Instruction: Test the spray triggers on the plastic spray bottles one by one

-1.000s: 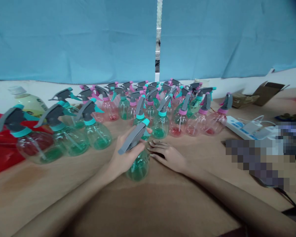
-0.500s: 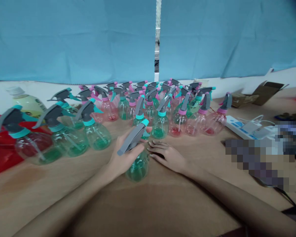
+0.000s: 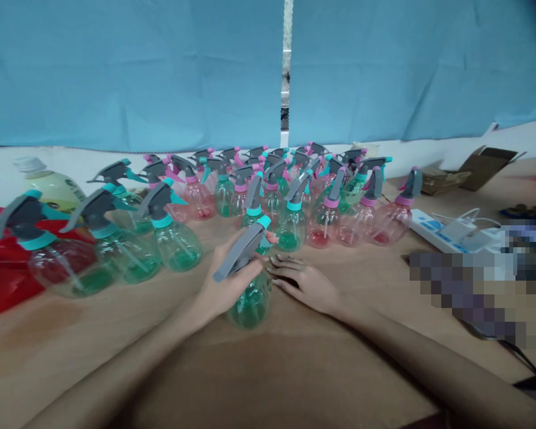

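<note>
My left hand (image 3: 232,280) is wrapped round the neck of a green spray bottle (image 3: 249,305), whose grey head with a teal nozzle tips up to the right. The bottle stands upright on the wooden table (image 3: 232,375). Just right of it, my right hand (image 3: 306,280) lies on the table with its fingers spread and nothing held, fingertips close to the bottle. Behind the hands stand several spray bottles, among them a green one (image 3: 289,232) and a pink one (image 3: 322,229). Another green spray bottle (image 3: 178,247) stands to the left.
A red plastic bag (image 3: 4,262) and a large yellowish bottle (image 3: 49,187) are at the left. On the right are a white power strip (image 3: 433,229) with cables, a blurred dark object (image 3: 464,298) and an open cardboard box (image 3: 486,167). A blue cloth covers the wall.
The fingers of my left hand have shifted slightly around the bottle's neck and trigger. My right hand and the standing bottles show no clear movement.
</note>
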The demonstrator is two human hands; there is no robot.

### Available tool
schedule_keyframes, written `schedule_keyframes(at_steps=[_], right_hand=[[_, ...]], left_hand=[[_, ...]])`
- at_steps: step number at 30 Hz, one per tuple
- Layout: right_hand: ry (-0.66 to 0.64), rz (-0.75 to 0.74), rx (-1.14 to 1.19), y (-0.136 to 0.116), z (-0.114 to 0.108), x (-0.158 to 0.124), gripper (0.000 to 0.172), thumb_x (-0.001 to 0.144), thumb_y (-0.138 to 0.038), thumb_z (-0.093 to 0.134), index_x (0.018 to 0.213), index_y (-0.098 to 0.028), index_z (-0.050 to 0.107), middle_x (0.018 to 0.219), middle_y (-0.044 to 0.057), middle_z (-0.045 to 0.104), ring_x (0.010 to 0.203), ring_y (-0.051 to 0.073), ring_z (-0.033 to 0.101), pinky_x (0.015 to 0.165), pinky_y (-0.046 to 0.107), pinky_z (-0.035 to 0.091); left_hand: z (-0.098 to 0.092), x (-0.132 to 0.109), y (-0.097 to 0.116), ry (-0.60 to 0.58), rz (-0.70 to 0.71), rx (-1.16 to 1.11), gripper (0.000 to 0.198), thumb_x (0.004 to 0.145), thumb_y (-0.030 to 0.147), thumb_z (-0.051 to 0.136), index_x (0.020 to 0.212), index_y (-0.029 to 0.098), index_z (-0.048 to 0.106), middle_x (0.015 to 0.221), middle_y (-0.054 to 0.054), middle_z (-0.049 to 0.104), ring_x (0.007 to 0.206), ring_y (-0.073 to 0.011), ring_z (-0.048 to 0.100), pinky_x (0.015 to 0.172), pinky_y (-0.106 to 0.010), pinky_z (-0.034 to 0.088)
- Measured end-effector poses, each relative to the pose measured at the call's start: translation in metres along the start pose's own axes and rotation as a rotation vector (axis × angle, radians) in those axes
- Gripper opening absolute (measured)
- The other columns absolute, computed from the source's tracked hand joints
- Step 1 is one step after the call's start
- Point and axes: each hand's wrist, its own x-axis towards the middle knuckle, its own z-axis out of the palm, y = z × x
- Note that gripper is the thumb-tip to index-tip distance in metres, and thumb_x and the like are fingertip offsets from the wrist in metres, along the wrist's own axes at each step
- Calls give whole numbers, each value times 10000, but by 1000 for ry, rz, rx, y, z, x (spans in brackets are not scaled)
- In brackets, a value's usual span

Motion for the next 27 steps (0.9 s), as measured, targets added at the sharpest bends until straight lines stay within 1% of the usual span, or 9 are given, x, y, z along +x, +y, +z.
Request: schedule_keyframes(at_steps=[3, 7, 10, 13, 16, 21, 24, 27], right_hand=[[8, -1, -1, 0, 0, 0, 336, 921, -336, 434, 1208, -227, 569, 1250, 28, 586, 1239, 182, 450, 1058, 402, 346], [8, -6, 1, 0, 0, 0, 340, 921, -338, 433, 1205, -212, 572, 1252, 32, 584, 1248, 184, 438, 1063, 400, 339], [-2, -11, 3, 0, 0, 0, 337, 923, -333, 430, 1202, -210, 574, 1249, 30, 587, 1249, 174, 437, 1070, 387, 329], [-4, -11, 8, -1, -1, 0, 335, 924, -332, 428, 1201, -212, 574, 1256, 28, 581, 1246, 172, 441, 1070, 388, 327], [-2, 5, 12, -1, -1, -1, 338, 922, -336, 432, 1203, -210, 572, 1262, 30, 577, 1245, 172, 443, 1067, 385, 331], [-8, 8, 7, -2, -1, -1, 337, 923, -340, 429, 1203, -218, 571, 1264, 28, 575, 1244, 171, 443, 1066, 390, 327], [-11, 15, 2, -2, -1, 0, 331, 926, -346, 422, 1180, -215, 589, 1269, 30, 572, 1248, 169, 437, 1068, 384, 322], [-14, 9, 11, -2, -2, 0, 346, 929, -372, 408, 1189, -223, 580, 1268, 29, 572, 1259, 173, 423, 1071, 397, 314]], left_hand=[[0, -1, -3, 3, 15, 31, 348, 768, 165, 493, 1100, 249, 554, 1055, -34, 619, 788, -154, 624, 728, -289, 496], [-1, -1, -8, 22, 27, 67, 235, 777, 171, 490, 981, 226, 592, 908, -14, 624, 754, -160, 611, 706, -297, 486], [-2, -1, -11, 43, 26, 81, 204, 766, 168, 496, 939, 211, 596, 828, -2, 610, 732, -156, 589, 697, -293, 468], [-2, -1, -10, 60, 30, 110, 184, 745, 159, 503, 891, 202, 606, 789, 4, 604, 681, -137, 546, 646, -267, 439], [-3, -1, -8, 62, 28, 121, 156, 729, 159, 507, 840, 202, 608, 775, 13, 611, 663, -125, 533, 630, -255, 423], [-4, -2, -8, 60, 10, 102, 109, 725, 200, 516, 796, 204, 599, 772, 8, 626, 703, -144, 565, 659, -276, 442], [-4, -1, -7, 59, -3, 135, 174, 720, 196, 514, 857, 217, 620, 812, 0, 644, 751, -167, 595, 719, -308, 465], [-4, 1, -4, 59, 21, 144, 257, 727, 174, 498, 939, 245, 625, 897, -3, 664, 878, -197, 615, 825, -342, 469]])
